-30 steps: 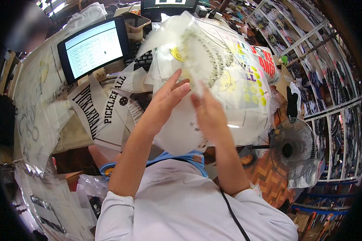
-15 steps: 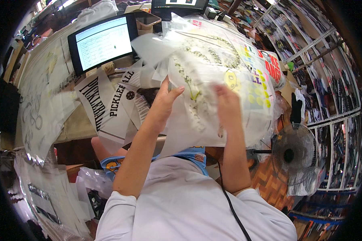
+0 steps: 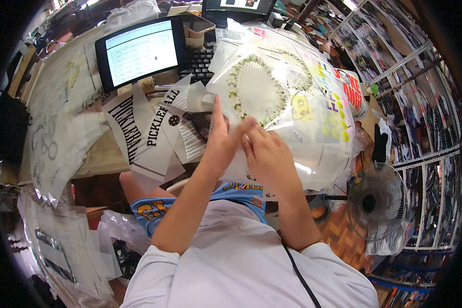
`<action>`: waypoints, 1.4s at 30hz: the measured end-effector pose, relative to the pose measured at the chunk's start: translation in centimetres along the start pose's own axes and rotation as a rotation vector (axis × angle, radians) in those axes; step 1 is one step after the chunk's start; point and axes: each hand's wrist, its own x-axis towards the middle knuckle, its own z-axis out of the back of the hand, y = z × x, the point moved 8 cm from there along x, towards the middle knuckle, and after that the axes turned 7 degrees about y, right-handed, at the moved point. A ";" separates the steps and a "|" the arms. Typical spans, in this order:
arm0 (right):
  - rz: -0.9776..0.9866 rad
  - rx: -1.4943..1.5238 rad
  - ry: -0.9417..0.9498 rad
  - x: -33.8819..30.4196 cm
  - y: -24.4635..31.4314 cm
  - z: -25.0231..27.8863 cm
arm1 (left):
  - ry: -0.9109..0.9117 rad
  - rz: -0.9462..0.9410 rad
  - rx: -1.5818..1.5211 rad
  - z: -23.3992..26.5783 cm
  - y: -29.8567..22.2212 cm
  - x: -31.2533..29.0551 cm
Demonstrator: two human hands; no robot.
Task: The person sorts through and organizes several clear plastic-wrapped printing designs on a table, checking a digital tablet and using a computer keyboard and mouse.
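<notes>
head view: the clear wreath-printed sheet (image 3: 259, 84) is lying on other films (image 3: 321, 141), right of the scissors (image 3: 200, 123) on the tabletop (image 3: 100, 160). the left hand (image 3: 222, 143) is keeping thumb and index finger apart by its near left side; the right hand (image 3: 272, 154) is bunching its fingers over the near part, whether pinching film i cannot tell. it is looking light, bendy, slick, easily creased; blank margins are seeming safest to hold.

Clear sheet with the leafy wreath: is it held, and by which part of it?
The left hand and right hand are at the near-left part of the clear sheet; whether either grips it cannot be told.
</notes>
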 end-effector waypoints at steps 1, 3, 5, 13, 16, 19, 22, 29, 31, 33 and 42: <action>-0.014 -0.004 0.140 -0.1 0.4 -0.5 | -0.010 -0.010 0.101 0.1 0.1 -0.2; 0.055 -0.042 0.099 -0.3 0.4 -0.5 | -0.036 -0.073 0.191 0.8 0.5 0.2; 0.108 -0.057 0.064 -0.5 0.5 -0.3 | -0.059 -0.133 0.366 1.0 -0.5 0.5; -0.002 0.509 0.131 -2.6 -2.3 3.2 | 0.006 -0.519 1.109 1.9 -11.8 -1.2; -0.012 0.498 0.015 -3.1 -5.7 3.9 | -0.073 -0.671 1.361 3.7 -20.6 -4.4; -0.027 0.556 -0.029 -2.9 -8.1 3.4 | -0.344 -0.818 1.636 10.7 -29.5 -9.3; -0.088 0.559 -0.055 -2.5 -8.9 3.2 | -0.644 -0.783 1.417 21.8 -36.7 -14.8; -0.099 0.343 -0.086 -0.2 -8.2 3.2 | -1.146 0.118 1.638 60.2 -33.8 -27.8; -0.125 0.245 -0.113 -0.8 -8.6 3.4 | -1.235 -0.059 1.244 57.3 -28.6 -26.0; -0.138 0.199 -0.123 -1.1 -9.2 3.1 | -1.238 0.020 1.030 55.2 -27.5 -25.6; -0.195 0.060 -0.158 -0.1 -11.8 3.6 | -1.225 0.188 1.457 58.2 -30.2 -26.5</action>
